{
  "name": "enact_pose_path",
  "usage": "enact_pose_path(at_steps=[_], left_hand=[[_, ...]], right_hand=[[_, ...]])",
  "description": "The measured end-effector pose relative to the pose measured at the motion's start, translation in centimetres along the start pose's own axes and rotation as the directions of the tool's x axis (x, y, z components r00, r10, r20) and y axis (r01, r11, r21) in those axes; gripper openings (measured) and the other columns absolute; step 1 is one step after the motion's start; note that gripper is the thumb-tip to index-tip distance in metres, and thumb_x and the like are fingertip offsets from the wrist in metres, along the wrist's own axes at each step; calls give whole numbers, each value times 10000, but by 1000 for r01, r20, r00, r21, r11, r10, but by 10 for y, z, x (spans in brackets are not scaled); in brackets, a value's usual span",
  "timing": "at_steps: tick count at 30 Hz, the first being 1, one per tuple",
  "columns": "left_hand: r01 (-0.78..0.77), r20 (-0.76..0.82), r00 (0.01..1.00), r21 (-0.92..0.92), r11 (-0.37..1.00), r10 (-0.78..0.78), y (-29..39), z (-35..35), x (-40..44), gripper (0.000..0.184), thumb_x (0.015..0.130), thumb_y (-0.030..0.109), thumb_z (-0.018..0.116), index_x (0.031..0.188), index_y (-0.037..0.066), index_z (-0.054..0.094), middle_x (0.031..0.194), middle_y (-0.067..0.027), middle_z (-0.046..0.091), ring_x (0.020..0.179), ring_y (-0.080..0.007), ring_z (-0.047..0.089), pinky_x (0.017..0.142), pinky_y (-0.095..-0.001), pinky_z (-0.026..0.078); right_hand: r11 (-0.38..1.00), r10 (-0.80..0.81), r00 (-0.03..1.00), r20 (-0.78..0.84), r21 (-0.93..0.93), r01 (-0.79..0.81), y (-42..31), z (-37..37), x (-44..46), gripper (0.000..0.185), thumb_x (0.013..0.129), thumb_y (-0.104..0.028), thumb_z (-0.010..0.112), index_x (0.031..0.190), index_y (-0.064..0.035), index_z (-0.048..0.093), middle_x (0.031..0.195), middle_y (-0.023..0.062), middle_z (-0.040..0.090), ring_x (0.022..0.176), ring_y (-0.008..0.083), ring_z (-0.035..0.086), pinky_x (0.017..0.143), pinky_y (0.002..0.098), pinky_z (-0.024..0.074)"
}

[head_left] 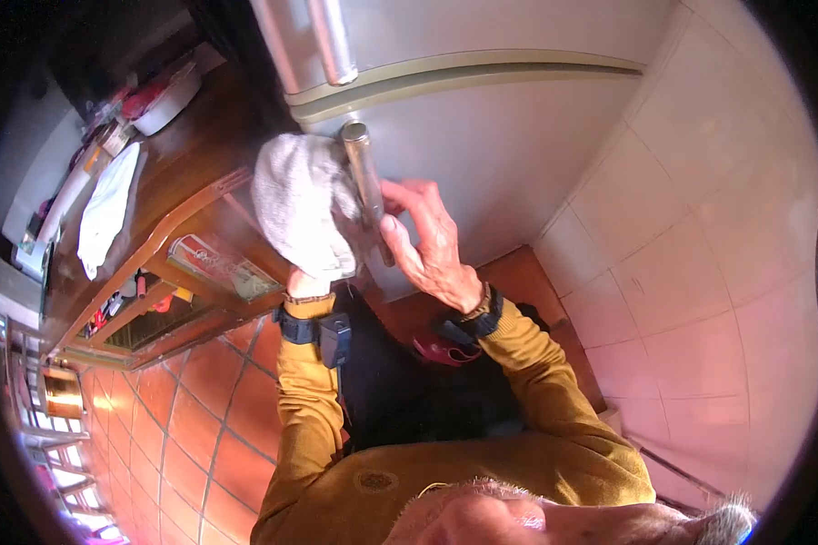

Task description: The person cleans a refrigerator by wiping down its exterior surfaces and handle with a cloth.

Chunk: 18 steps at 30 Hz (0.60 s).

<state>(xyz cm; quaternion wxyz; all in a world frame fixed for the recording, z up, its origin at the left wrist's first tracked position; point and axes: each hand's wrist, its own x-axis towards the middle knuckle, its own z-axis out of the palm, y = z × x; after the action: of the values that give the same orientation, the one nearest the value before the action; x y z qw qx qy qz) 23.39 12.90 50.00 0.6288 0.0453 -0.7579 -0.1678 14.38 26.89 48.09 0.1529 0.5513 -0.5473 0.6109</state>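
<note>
A light grey cloth (300,204) covers my left hand (307,283), so only the wrist end shows and the fingers are hidden. The cloth is bunched against the left side of the lower metal door handle (364,168) of a pale refrigerator (491,154). On the other side of that handle, my right hand (432,245) has its thumb and curled fingers closed at the handle's middle. Above it, a second metal handle (334,45) is on the upper door.
To the left stands a brown wooden cabinet (182,200) with a white cloth (109,209) and a white basin (168,100) on top. A tiled wall (673,272) rises on the right. Red tiles (200,409) cover the floor, and a dark pink shoe (445,350) shows below my arms.
</note>
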Motion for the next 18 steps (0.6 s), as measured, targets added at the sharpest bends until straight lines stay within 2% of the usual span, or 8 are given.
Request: enact_pose_path(at_steps=[1,2,3,4,6,7,14,18], left_hand=[[-24,3,1000,38,999,23,1,-1,-2,324,819,231,624,1090,55,591,1107,-120,589,1081,-312,543,964,-453,418],[-41,4,999,69,997,41,3,-1,-6,336,813,234,622,1100,62,592,1116,-123,590,1101,-324,540,987,-465,410],[-53,36,998,117,992,49,2,-3,-7,299,810,226,619,1061,65,596,1077,-121,591,1064,-329,543,953,-462,417],[-49,78,996,155,987,37,2,-5,-7,263,808,219,615,1022,67,599,1037,-119,593,1027,-335,547,918,-458,425],[-49,143,990,213,976,18,0,-6,-10,193,804,205,608,944,72,605,958,-116,596,952,-346,554,850,-451,440],[-59,154,988,221,974,25,0,-4,-7,193,803,204,610,944,72,605,958,-116,596,950,-346,554,847,-451,441],[-101,203,977,187,977,62,-10,-19,5,195,798,203,619,939,68,604,955,-118,593,934,-351,555,827,-451,448],[-73,207,978,213,974,28,2,-16,-8,197,794,202,624,936,66,603,953,-119,591,924,-353,555,816,-452,452]], right_hand=[[1000,-8,1000,9,18,8,2,8,3,316,872,-94,627,1172,-11,574,1027,169,576,856,291,604,726,349,502],[999,4,1000,-29,37,-3,5,16,5,285,915,-128,582,1171,-2,573,948,132,572,804,237,581,697,326,490],[998,16,998,-65,59,-12,6,25,7,273,958,-163,536,1169,7,571,868,96,567,753,183,559,667,303,478],[997,4,999,-49,79,0,5,34,5,273,958,-163,536,1169,7,571,868,96,567,753,183,559,667,303,478],[840,415,909,41,366,-400,4,48,-6,298,1002,-251,474,1139,-3,567,755,90,537,669,159,518,615,310,452],[876,386,921,-58,334,-347,6,55,-7,323,1022,-277,431,1112,-2,575,657,19,477,622,101,450,562,279,408],[820,413,910,-30,448,-357,11,56,-12,310,1018,-259,432,1077,7,582,645,-21,462,567,60,425,519,247,384],[867,376,924,-69,379,-324,14,58,-12,343,1022,-311,406,1023,-2,556,657,-19,453,541,55,409,481,229,353]])
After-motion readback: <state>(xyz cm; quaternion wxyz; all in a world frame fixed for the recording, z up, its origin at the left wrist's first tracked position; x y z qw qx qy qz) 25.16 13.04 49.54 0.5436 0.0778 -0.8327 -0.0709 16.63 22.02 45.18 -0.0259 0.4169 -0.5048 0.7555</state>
